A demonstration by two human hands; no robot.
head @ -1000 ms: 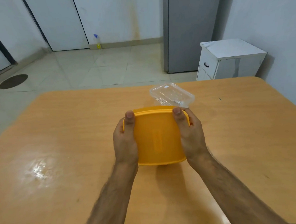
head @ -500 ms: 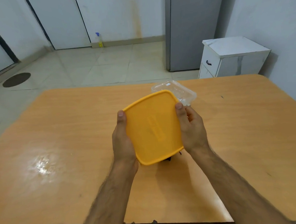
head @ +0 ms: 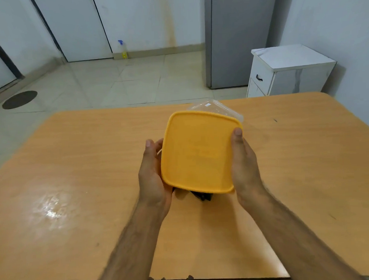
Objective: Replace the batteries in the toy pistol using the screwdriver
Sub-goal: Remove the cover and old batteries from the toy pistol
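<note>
A person's two bare hands hold a square orange plastic lid (head: 198, 152) above a wooden worktop (head: 74, 167), tilted so its flat top faces the camera. The left hand (head: 153, 175) cups the lid's left edge, thumb up along the rim and the other fingers hidden behind; the right hand (head: 243, 164) grasps the right edge, thumb pressed on the rim near the upper corner. Both grips are closed on the lid. Just below the grip, under the lid's lower edge, a small dark object (head: 202, 196) shows; only a sliver is visible, so whether it is the toy pistol, the screwdriver or part of a container cannot be told. No batteries are in view. Beyond the grip, behind the lid's upper right corner, a clear plastic box (head: 216, 107) rests on the worktop. The lid looks light, thin and slightly flexible, with a smooth surface that could slip, so holding it by opposite raised rims, as here, seems the surest hold. Judging from the task, this is an early step: uncovering whatever holds the toy and tools. If the dark object is the toy pistol, it is probably light rigid plastic, best taken by its handle.
</note>
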